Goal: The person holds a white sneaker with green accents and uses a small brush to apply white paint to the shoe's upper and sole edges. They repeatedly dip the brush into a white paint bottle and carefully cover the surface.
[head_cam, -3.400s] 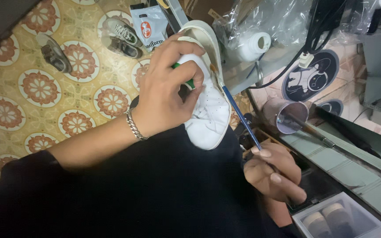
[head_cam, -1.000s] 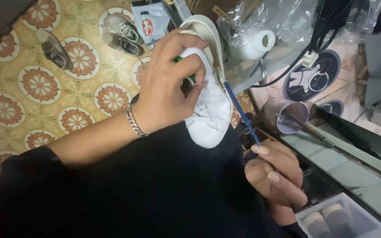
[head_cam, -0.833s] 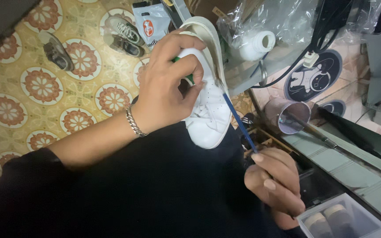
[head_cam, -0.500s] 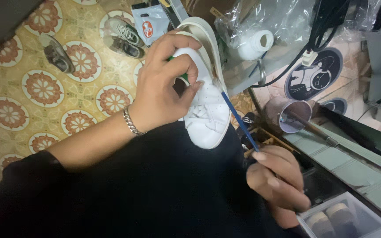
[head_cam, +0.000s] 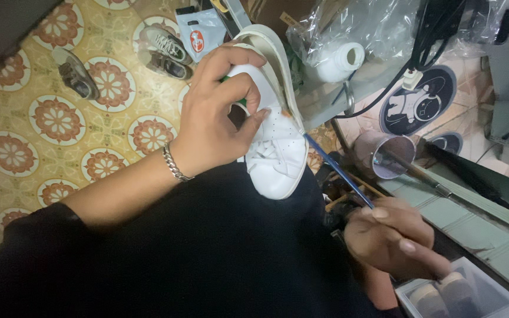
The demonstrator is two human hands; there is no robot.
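Gripping a white sneaker [head_cam: 275, 150], the left hand [head_cam: 216, 123] faces the right hand [head_cam: 393, 241] holding a blue-handled brush [head_cam: 337, 171].

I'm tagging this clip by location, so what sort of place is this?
Probably a small shoe repair workshop. The left hand holds a white sneaker whose sole is peeled away, the right hand applies a thin blue-handled brush to the gap, and worn shoes lie on the patterned tile floor.
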